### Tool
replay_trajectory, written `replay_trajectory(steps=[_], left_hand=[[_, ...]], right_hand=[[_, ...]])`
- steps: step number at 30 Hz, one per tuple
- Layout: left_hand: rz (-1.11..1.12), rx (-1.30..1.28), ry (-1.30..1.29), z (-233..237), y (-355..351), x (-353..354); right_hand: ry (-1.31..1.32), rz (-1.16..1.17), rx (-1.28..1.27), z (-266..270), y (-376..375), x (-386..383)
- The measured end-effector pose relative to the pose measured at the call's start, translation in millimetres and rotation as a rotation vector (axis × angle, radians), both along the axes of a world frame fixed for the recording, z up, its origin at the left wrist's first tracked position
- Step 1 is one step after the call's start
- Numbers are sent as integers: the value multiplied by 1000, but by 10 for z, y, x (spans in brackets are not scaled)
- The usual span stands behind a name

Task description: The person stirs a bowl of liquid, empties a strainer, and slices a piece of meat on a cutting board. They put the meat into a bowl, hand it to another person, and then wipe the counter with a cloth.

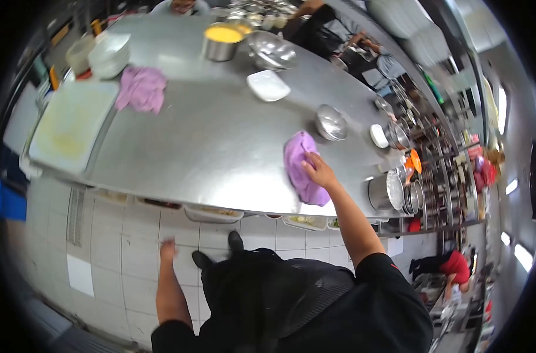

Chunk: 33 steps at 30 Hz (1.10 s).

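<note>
My right hand (319, 171) grips a bunched purple cloth (300, 156) against the steel table (191, 141), toward its right front part. A small metal bowl (331, 122) stands just beyond the cloth. My left hand (168, 250) hangs low over the tiled floor, apart from the table. Motion blurs its fingers, and I see no object in it.
A white dish (268, 86), a metal bowl (271, 49) and a pot of yellow contents (222, 42) stand farther back. Left are another purple cloth (141, 89), a cutting board (74, 125) and white bowls (109, 56). Metal containers (386, 190) crowd the right end. Other people work nearby.
</note>
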<state>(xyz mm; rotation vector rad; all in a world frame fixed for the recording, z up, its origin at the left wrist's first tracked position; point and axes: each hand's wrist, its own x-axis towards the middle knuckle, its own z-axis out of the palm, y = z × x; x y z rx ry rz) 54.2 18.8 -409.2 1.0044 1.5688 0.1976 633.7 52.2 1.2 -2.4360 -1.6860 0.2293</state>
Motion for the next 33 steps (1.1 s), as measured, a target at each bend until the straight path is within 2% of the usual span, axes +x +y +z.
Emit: replay_trajectory(steps=[1,2,3,4,5,7,8,10,11,13,14,16,18,19,20,23,26,28,30,32,33], left_hand=[[-596,268,340,-101,-490,-230],[-824,433,514,-42,-1070,-439],[-615,18,499,95,-1492,-534],[-979,-127,473,187,-1872,-706],[-865,-173,487,369,-2274,-789],[-517,-286,465,743,-2859,-909],[-417,-309,461,890,-3035,-928],[-333,-283,473,1051,-3238,-914],[-373,-223,490,1027,-3287,-863],[207,-318,315,1132,-3396,-784],[394,-308,238,1200,-3382,-679],[591,-242,140,1313,-3263,-474],[674,-176,83,1457,-3052,-308],[712,-150,77,1548,-2957,-264],[737,-138,79,1621,-2890,-236],[846,-131,70,1621,-2819,-477],[1033,-72,88,1639,-2815,-878],[1109,1,93,1635,-2699,-1239],[1154,107,54,1784,-2482,-1623],[1168,232,-46,2116,-2114,-2046],[1160,298,-90,2362,-1875,-2240]], right_hand=[[269,-88,101,11,54,158],[279,-101,123,-5,127,390],[406,-316,215,-61,201,664],[532,-530,298,-99,284,860],[547,-533,306,-66,360,969],[885,-838,505,28,484,1137],[899,-838,505,-25,556,1263],[1249,-868,515,-162,724,1487],[1260,-859,506,-197,794,1523],[1051,-795,704,-301,976,1463],[1071,-776,685,-340,1065,1381],[926,-564,783,-428,1246,1229],[808,-450,679,-428,1437,1007],[875,-354,721,-451,1540,804],[1012,-282,747,-223,1552,358],[1265,-30,631,118,1696,-803],[1291,164,408,379,1698,-2068],[1373,277,324,362,1658,-2975],[1357,390,125,272,1595,-3773],[1287,438,-79,61,1559,-4520],[1253,488,-101,-123,1548,-4902]])
